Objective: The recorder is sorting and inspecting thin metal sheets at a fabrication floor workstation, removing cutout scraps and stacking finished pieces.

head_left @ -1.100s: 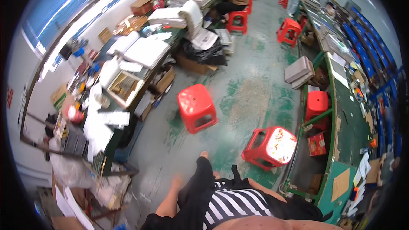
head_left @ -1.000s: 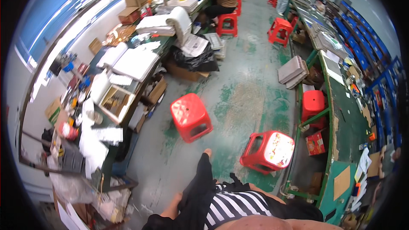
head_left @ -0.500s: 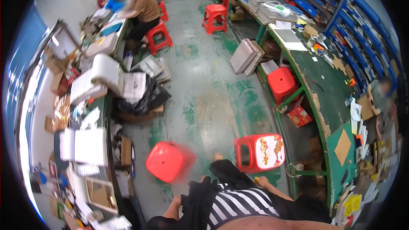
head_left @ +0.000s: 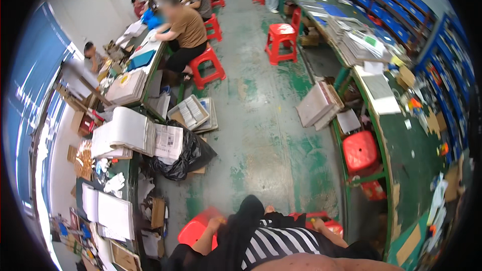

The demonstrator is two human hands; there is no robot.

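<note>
My left hand (head_left: 217, 223) hangs low with its fingers curled, in front of the red plastic stool (head_left: 195, 230) on my left. What is in those fingers, if anything, is too small to make out. On the other side my right hand (head_left: 318, 225) is curled too, with a small yellowish spot at its fingertips that I cannot name. Behind it a second red stool (head_left: 335, 227) shows in part, mostly covered by my arm and the black clothing. Black cloth (head_left: 247, 216) and a striped black-and-white garment lie between my hands.
Green-topped workbenches (head_left: 416, 145) run along both sides of the painted floor aisle (head_left: 256, 155). A black plastic bag (head_left: 188, 153) bulges from the left bench. Board stacks (head_left: 316, 104) lean at the right. People sit on red stools (head_left: 207, 66) further up; another stool (head_left: 282, 40) stands ahead.
The view has shifted, so floor, benches and both near stools appear lower and more of the far room shows. My left hand has risen in the picture and now overlaps the left stool.
</note>
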